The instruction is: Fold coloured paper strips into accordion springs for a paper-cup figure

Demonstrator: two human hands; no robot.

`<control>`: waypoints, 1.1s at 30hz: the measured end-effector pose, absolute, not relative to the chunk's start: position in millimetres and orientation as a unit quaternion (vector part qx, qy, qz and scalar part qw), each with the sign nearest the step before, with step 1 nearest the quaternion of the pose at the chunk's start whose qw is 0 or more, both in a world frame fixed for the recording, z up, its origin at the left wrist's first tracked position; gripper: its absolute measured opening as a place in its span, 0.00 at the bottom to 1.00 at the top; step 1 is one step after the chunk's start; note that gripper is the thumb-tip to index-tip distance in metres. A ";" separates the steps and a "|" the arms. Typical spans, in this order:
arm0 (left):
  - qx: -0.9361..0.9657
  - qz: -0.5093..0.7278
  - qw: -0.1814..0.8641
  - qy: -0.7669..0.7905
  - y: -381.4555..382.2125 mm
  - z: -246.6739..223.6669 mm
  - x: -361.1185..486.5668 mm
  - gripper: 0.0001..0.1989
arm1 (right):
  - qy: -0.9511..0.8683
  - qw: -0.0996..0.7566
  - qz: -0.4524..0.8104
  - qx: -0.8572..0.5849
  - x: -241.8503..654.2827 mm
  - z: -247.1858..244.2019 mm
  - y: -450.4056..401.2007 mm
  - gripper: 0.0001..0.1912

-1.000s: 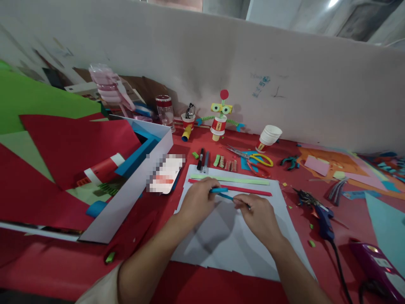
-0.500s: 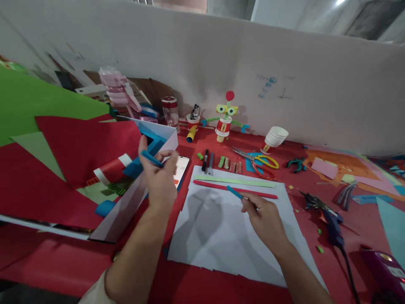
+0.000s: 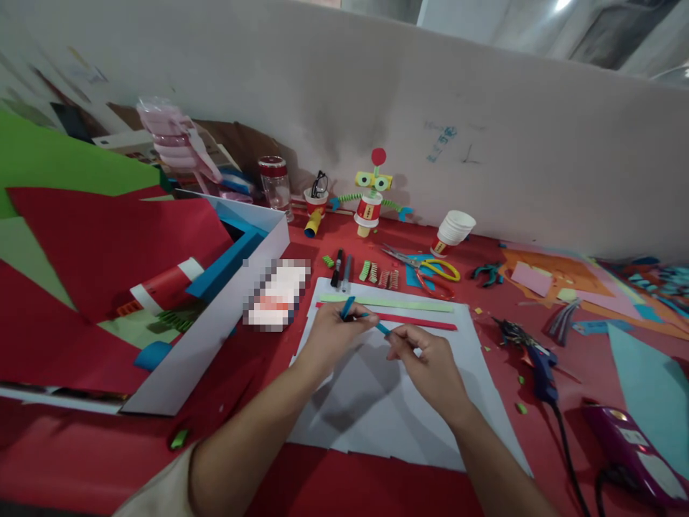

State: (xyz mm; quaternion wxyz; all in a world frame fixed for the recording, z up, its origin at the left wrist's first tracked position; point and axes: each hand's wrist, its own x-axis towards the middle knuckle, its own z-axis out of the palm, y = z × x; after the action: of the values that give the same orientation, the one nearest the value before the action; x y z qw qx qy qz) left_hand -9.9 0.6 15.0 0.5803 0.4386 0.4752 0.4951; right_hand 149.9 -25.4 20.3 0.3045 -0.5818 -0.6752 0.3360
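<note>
Over the white paper sheet, my two hands are close together. My left hand is closed, with a blue paper strip sticking up from its fingers. Between the hands runs a narrow blue piece, pinched by the fingertips of my right hand. Whether these are two strips or parts of one folded strip I cannot tell. Just behind the fingers, a light green strip and a red strip lie on the sheet.
On the left stands a white box holding coloured paper. At the back are a paper-cup robot figure and stacked paper cups. Scissors, markers, pliers and a corded glue gun lie around the sheet.
My left hand has come from beside the box, right and down, to meet my right hand over the sheet. Both still hold blue paper. The view has shifted slightly.
</note>
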 end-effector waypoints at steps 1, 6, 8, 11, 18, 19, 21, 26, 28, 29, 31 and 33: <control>0.419 0.506 0.576 0.486 2.1 15.0 -12.2 0.05 | -0.681 0.296 0.341 -0.577 149.3 21.8 -25.9 0.11; 0.356 0.548 0.556 0.513 9.0 18.7 -23.0 0.09 | -0.689 0.278 0.338 -0.578 151.5 25.0 -25.5 0.12; 0.342 0.548 0.556 0.524 9.3 18.9 -23.1 0.09 | -0.685 0.280 0.340 -0.580 155.3 25.5 -23.8 0.11; 0.335 0.548 0.552 0.532 8.4 16.3 -20.1 0.09 | -0.684 0.279 0.352 -0.575 161.8 28.4 -21.4 0.11; 0.366 0.503 0.598 0.505 3.4 9.8 -9.7 0.11 | -0.692 0.298 0.370 -0.543 160.2 25.2 -22.6 0.10; 0.376 0.498 0.598 0.503 2.9 9.3 -9.0 0.12 | -0.696 0.286 0.369 -0.546 158.3 23.1 -23.1 0.10; 0.382 0.496 0.589 0.510 3.4 8.4 -9.6 0.12 | -0.697 0.264 0.377 -0.550 155.1 19.8 -24.0 0.13; 0.311 0.543 0.608 0.489 10.6 11.1 -20.2 0.12 | -0.614 0.290 0.499 -0.539 153.7 17.9 -23.8 0.12; 0.254 0.576 0.635 0.448 11.6 15.0 -23.1 0.12 | -0.560 0.323 0.539 -0.540 154.2 17.4 -22.6 0.13; 0.226 0.579 0.656 0.428 11.1 17.0 -23.3 0.11 | -0.536 0.345 0.549 -0.541 154.4 17.0 -21.9 0.13; 0.200 0.532 0.718 0.402 8.5 19.6 -21.5 0.11 | -0.506 0.402 0.535 -0.544 154.6 16.4 -20.3 0.13; 0.209 0.491 0.762 0.368 5.8 19.9 -18.3 0.08 | -0.498 0.449 0.501 -0.547 154.4 16.2 -18.9 0.12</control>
State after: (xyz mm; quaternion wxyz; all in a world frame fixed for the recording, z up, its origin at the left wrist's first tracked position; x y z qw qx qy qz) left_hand -18.3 5.8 19.9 0.7617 0.2092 0.3678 0.4907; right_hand 154.4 -18.9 16.2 0.4489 -0.5468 -0.4984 0.5011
